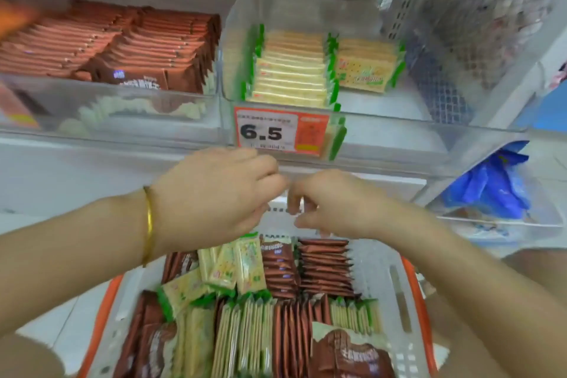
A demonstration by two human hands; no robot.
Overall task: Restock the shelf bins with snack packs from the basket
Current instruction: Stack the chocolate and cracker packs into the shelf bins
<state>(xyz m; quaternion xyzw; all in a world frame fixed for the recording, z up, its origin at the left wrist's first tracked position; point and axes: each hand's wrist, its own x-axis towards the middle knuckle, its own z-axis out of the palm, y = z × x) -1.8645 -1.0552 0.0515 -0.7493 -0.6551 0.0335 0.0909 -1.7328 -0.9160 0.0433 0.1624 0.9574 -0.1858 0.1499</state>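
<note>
With your left hand [214, 193] and right hand [331, 202] hovering empty, fingers loosely curled, over the basket [408, 285] at 6 o'clock, you risk grabbing brown packs [325, 267] instead of green packs [233, 267] for the half-filled bin [383, 119] at 12 o'clock.

Brown and green-edged snack packs [277, 310] stand in rows in the basket [411, 294], below the clear, part-filled shelf bins [383, 129].
</note>
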